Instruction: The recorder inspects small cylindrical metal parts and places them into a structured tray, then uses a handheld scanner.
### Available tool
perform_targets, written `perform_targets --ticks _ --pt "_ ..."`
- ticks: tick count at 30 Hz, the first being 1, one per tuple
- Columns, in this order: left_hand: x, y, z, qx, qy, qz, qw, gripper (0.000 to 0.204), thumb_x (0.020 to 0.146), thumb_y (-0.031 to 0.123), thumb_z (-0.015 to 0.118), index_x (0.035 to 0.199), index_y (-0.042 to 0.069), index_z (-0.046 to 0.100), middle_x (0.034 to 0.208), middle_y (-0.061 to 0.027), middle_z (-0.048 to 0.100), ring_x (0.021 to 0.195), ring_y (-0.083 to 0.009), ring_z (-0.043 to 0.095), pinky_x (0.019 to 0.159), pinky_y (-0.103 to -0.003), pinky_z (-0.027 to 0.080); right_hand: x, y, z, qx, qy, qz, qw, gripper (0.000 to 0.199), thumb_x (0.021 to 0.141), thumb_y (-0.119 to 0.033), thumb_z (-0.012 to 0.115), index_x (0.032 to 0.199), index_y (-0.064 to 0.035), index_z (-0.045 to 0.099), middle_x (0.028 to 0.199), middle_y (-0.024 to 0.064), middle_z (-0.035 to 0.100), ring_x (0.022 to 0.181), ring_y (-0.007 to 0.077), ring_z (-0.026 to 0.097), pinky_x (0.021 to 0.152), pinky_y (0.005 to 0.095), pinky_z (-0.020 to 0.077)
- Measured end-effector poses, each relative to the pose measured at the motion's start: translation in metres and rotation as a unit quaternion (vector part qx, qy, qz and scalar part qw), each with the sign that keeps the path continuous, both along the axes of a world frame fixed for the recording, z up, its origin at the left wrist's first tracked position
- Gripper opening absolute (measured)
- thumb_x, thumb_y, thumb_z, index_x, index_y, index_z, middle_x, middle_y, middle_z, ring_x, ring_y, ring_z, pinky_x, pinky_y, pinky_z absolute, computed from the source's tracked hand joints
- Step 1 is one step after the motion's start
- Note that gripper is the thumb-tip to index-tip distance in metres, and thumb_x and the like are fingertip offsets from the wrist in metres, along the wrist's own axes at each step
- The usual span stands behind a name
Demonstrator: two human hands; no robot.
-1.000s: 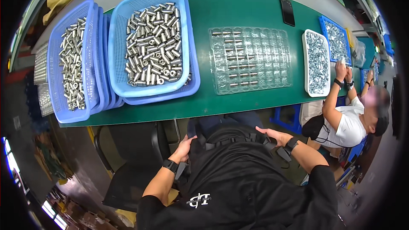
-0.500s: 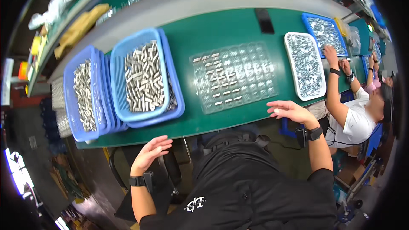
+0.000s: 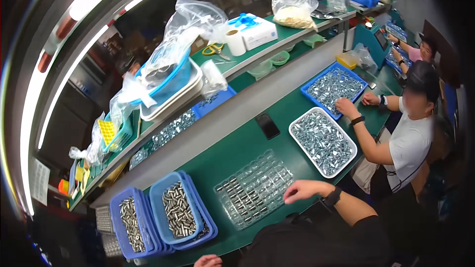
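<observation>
My right hand hangs over the right edge of the clear plastic tray, fingers loosely bent and nothing visible in them. At the lower edge my left hand is cut off, its fingers only partly showing. The tray has rows of small round-ended pockets, and short metal cylinders lie in several of its left-hand rows. To the left of it stands a light blue basket heaped with metal cylinders. A white bin of small shiny metal parts is at the right.
More blue baskets with cylinders stand at the far left. A black phone lies behind the tray. At the right, a co-worker reaches toward a blue bin of metal parts. A shelf above holds bags, scissors and a white box.
The view has tilted up and turned, bringing the shelf and lights into sight. My right hand's fingers have drooped from an outstretched pose; my left hand is now mostly out of the picture.
</observation>
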State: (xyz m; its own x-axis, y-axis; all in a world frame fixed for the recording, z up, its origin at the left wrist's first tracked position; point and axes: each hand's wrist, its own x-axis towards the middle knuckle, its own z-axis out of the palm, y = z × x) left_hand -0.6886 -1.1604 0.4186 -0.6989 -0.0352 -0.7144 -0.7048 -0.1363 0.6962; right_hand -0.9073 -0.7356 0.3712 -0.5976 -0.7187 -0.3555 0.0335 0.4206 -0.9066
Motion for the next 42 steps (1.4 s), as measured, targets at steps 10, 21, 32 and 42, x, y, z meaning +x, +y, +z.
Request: perform_targets --ticks 10,21,32,42 --pt "-0.087 -0.019 -0.023 -0.111 -0.166 -0.296 0.934 0.021 0.082 0.014 0.061 0.101 0.006 0.063 0.089 -0.0080 0.063 0.080 -0.0179 0.058 0.069 -0.029 0.047 0.042 -0.055 -0.075 -0.066 -0.132 0.239 0.960 0.037 0.076 -0.027 0.072 0.105 -0.0054 0.065 0.096 0.0060 0.067 0.088 0.0138 0.060 0.078 0.0284 0.0462" --pt "-0.163 -0.070 -0.026 -0.111 -0.012 -0.260 0.959 0.021 0.081 0.015 0.062 0.100 0.006 0.063 0.087 -0.0074 0.063 0.078 -0.0178 0.058 0.068 -0.029 0.047 0.061 -0.094 -0.014 0.086 -0.109 0.178 0.974 0.031 0.067 -0.017 0.077 0.091 0.0008 0.067 0.077 0.0075 0.067 0.072 0.0164 0.059 0.065 0.0313 0.0474" --pt "-0.295 -0.072 0.055 -0.195 0.093 -0.403 0.889 0.021 0.080 0.016 0.063 0.098 0.006 0.063 0.085 -0.0069 0.063 0.076 -0.0178 0.058 0.067 -0.028 0.047 0.019 -0.120 -0.120 -0.284 0.046 0.321 0.902 0.022 0.086 -0.021 0.056 0.082 -0.0013 0.063 0.077 0.0119 0.060 0.068 0.0269 0.053 0.063 0.0391 0.0438" --pt "-0.129 -0.074 -0.051 -0.063 -0.080 -0.361 0.927 0.021 0.080 0.017 0.064 0.097 0.006 0.064 0.083 -0.0064 0.062 0.075 -0.0177 0.058 0.067 -0.028 0.047 0.020 -0.124 -0.015 0.108 0.007 0.345 0.932 0.023 0.072 -0.025 0.072 0.082 -0.0048 0.069 0.077 0.0075 0.067 0.073 0.0180 0.061 0.066 0.0333 0.0475"
